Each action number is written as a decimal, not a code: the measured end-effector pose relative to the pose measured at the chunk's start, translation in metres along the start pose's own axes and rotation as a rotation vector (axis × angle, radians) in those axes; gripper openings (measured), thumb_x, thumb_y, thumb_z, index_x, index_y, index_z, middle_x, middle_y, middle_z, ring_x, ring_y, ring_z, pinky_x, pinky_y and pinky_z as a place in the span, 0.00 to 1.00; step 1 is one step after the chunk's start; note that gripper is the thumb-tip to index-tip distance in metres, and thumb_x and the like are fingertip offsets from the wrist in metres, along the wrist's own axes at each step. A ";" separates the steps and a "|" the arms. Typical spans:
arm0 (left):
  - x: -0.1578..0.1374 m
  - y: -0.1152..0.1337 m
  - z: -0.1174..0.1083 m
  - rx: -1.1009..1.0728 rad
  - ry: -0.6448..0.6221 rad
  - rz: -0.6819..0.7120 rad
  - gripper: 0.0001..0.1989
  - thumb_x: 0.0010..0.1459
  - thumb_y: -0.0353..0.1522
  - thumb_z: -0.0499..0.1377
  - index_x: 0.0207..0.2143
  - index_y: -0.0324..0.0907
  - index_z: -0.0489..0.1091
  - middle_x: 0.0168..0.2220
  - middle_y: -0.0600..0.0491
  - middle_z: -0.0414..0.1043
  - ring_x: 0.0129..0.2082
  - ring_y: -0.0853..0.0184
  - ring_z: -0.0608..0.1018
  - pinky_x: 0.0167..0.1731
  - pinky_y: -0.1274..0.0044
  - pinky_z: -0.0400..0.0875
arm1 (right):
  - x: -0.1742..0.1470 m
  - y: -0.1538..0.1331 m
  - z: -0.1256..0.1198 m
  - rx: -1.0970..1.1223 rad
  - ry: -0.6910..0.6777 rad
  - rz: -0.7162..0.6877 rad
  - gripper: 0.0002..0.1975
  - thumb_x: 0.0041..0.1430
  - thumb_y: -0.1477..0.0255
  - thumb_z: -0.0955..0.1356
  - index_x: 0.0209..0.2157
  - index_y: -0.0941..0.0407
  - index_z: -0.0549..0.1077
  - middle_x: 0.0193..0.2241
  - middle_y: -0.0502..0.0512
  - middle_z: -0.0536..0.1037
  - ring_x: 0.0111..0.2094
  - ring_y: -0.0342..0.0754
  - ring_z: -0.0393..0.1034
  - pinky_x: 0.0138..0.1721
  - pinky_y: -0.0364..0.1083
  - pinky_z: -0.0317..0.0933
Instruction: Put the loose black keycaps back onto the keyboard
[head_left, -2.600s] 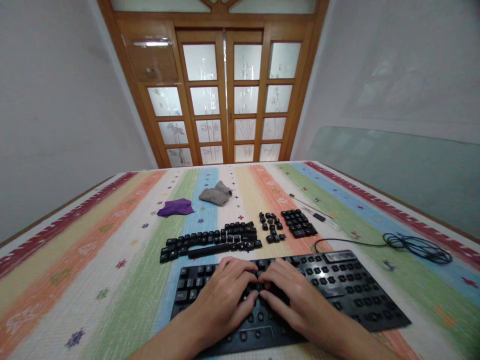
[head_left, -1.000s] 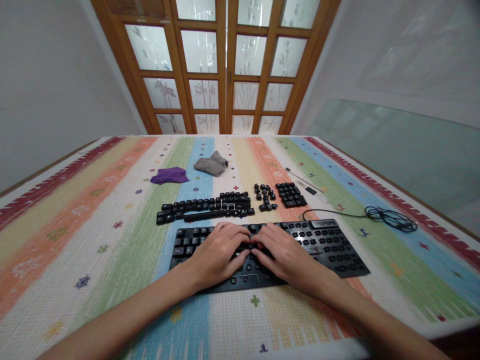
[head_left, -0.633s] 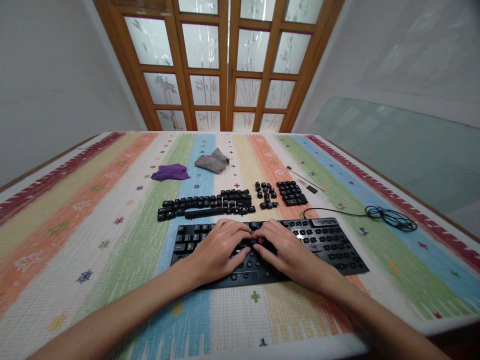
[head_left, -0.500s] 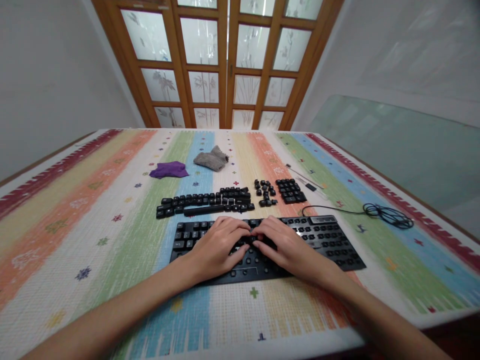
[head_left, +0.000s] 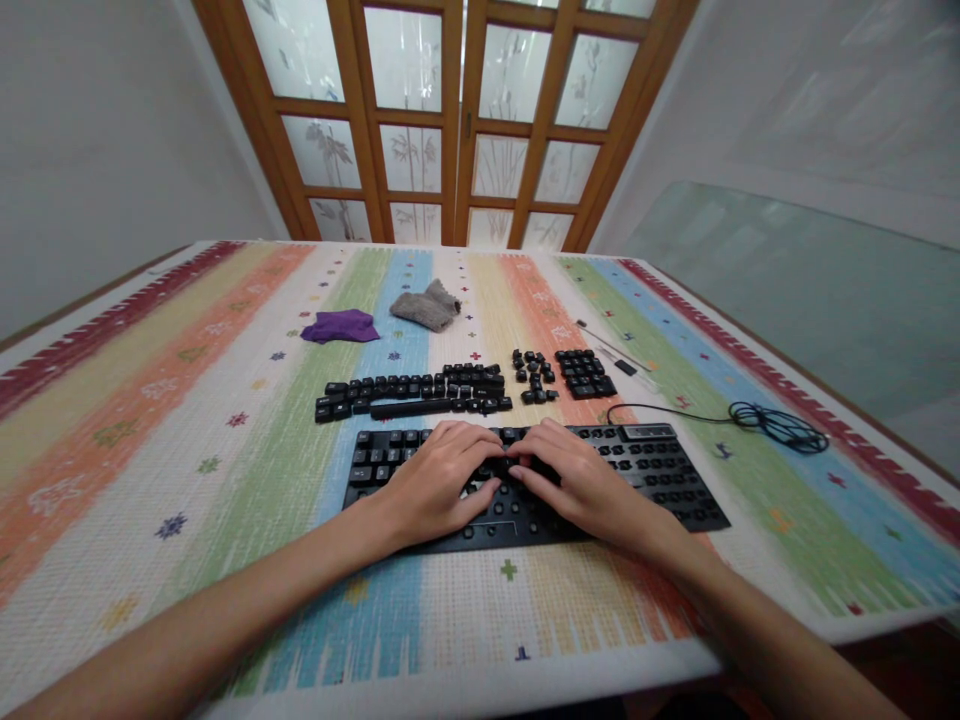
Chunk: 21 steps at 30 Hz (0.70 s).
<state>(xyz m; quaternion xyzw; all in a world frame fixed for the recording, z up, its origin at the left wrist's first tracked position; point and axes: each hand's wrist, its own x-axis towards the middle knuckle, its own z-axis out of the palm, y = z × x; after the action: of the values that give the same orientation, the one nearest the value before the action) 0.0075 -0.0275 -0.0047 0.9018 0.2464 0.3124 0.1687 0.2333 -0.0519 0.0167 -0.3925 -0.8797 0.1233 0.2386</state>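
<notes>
A black keyboard (head_left: 480,536) lies on the table in front of me. Keycaps cover its upper left part, while bare key posts show across the lower middle and right. My left hand (head_left: 441,478) rests over its middle with curled fingers, thumb and forefinger closing round a small black keycap (head_left: 495,467). From the other side, my right hand (head_left: 574,478) meets it there, fingers bent and fingertips at the same keycap. The fingers partly hide that keycap. Behind the keyboard are rows of loose keycaps (head_left: 409,390), a smaller cluster (head_left: 534,375) and a number-pad block (head_left: 585,372).
A purple cloth (head_left: 341,325) and a grey cloth (head_left: 426,307) lie farther back. Right of the keycaps are a thin stick (head_left: 616,345) and a small black piece (head_left: 625,368). The coiled cable (head_left: 778,427) lies to the right on the striped tablecloth (head_left: 247,470).
The view has tilted slightly, so the table things sit a little higher in the picture. Both hands stay at the same spot on the keyboard, with only slight finger movement.
</notes>
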 end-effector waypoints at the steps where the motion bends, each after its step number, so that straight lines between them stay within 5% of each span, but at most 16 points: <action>1: 0.000 0.000 0.000 -0.002 0.004 -0.004 0.12 0.63 0.29 0.58 0.49 0.40 0.68 0.48 0.46 0.73 0.50 0.59 0.73 0.52 0.64 0.68 | 0.000 0.000 0.000 0.010 0.002 0.009 0.07 0.68 0.72 0.64 0.42 0.57 0.73 0.36 0.57 0.75 0.40 0.51 0.69 0.42 0.51 0.67; 21: -0.001 -0.002 0.002 0.020 0.042 0.021 0.07 0.64 0.29 0.57 0.45 0.39 0.70 0.46 0.46 0.73 0.47 0.60 0.74 0.50 0.65 0.70 | 0.001 -0.002 0.006 -0.034 0.017 -0.039 0.09 0.69 0.72 0.63 0.42 0.58 0.74 0.36 0.59 0.75 0.40 0.52 0.68 0.42 0.52 0.67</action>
<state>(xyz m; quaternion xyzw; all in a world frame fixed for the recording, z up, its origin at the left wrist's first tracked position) 0.0076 -0.0269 -0.0070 0.8993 0.2433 0.3304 0.1510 0.2283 -0.0532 0.0127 -0.3801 -0.8871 0.1004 0.2419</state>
